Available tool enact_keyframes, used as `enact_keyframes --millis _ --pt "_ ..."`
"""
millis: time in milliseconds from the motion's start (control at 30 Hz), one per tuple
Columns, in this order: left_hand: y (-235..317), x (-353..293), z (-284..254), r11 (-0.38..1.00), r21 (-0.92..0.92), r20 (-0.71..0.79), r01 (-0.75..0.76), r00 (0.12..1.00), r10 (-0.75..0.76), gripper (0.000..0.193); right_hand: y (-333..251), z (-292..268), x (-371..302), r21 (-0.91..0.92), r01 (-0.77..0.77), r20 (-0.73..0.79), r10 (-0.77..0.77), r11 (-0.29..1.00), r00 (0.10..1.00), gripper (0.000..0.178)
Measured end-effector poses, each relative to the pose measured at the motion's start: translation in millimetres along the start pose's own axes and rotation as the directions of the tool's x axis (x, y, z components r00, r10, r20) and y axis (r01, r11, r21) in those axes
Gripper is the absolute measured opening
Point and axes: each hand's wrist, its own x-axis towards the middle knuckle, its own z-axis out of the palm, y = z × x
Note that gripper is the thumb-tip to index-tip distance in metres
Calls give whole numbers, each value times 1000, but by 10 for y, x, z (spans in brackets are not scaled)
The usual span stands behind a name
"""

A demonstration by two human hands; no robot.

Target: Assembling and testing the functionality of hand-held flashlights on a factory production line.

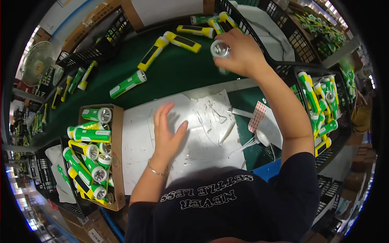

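My right hand (242, 54) reaches to the far side of the bench, its fingers closed round a flashlight (221, 48). The clear round lens faces me, and most of the body is hidden by the hand. Just beyond it lie several yellow and green flashlights (196, 30). My left hand (165, 131) hovers over the white work sheet (137, 117), holding nothing, fingers and thumb apart. Left of it, a cardboard box (117, 158) is filled with green and yellow flashlights (87, 154). A green flashlight (128, 84) lies beyond the sheet.
At the right stands a black crate (344, 101) of flashlights. Another black crate (279, 56) with paper inside is at the back right. Right of the sheet are a red-dotted card (257, 116), a white round device (263, 137) and white cables (247, 145). A fan (37, 65) stands far left.
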Motion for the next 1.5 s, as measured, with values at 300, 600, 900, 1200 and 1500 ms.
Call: enact_keyframes --millis 300,600,900,1200,1500 --pt "41 -266 322 -149 -687 719 711 637 -276 39 -522 313 -1087 731 -269 255 114 627 960 51" --pt "89 -497 242 -314 -630 768 710 631 -114 51 -920 620 -1971 682 -718 719 -51 -136 693 40" --pt "189 -539 320 -86 -735 646 673 656 -390 45 -600 951 -1569 -92 -44 266 67 995 962 16" --pt "148 -581 208 -60 -817 537 574 717 -444 39 -734 654 -1622 423 -160 334 10 892 942 18" --pt "352 -559 175 312 -794 391 522 831 -396 34 -1325 82 -1948 212 279 91 -304 937 948 11"
